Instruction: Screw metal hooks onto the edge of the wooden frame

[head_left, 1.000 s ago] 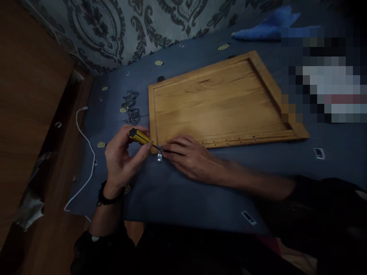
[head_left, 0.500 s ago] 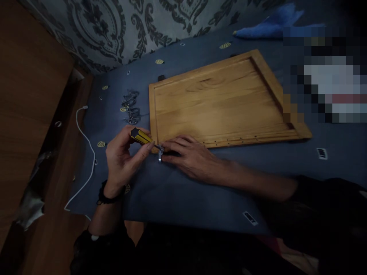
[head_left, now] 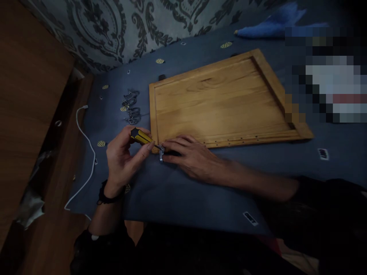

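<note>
A framed wooden board [head_left: 220, 103] lies flat on a dark blue cloth [head_left: 177, 191]. My left hand [head_left: 123, 160] is closed round a yellow-and-black screwdriver [head_left: 141, 136], its tip pointing at the board's near left corner. There my right hand [head_left: 189, 154] pinches a small metal hook [head_left: 161, 154] against the board's front edge. A row of small holes [head_left: 229, 141] runs along that edge.
Several more metal hooks [head_left: 130, 107] lie in a heap left of the board. A white cable [head_left: 86, 152] trails over the cloth's left edge beside a brown wooden floor. A blue cloth [head_left: 269, 25] lies at the far right. Patterned wallpaper rises behind.
Both hands stay at the board's near left corner with the screwdriver and the hook. Only the view has shifted slightly.
</note>
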Tool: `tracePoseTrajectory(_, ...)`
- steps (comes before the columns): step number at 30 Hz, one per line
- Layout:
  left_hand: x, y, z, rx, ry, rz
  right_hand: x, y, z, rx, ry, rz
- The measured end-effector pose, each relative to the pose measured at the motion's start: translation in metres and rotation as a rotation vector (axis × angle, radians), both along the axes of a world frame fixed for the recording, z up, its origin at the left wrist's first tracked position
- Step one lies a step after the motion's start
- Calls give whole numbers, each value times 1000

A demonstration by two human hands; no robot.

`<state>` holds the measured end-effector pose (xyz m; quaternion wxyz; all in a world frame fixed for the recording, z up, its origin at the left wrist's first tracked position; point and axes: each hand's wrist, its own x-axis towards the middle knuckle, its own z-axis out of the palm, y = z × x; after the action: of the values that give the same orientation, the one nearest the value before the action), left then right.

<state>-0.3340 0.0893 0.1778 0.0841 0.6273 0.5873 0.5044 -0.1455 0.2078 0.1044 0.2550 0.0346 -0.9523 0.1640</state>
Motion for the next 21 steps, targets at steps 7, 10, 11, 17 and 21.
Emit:
tracePoseTrajectory(7,1,1,1,15,-8,-14,1,0,3,-5,-24,4)
tracePoseTrajectory(10,1,1,2,28,-19,-22,0,0,2,-17,3,3)
tracePoseTrajectory(11,1,1,3,28,-21,-20,0,0,2,-18,23,1)
tracePoseTrajectory(17,-1,-2,4,-11,-69,-9,-1,-1,-1,-25,24,-13)
tracePoseTrajectory(21,-1,-2,3,-17,-73,-18,-1,0,-1,-26,18,-12)
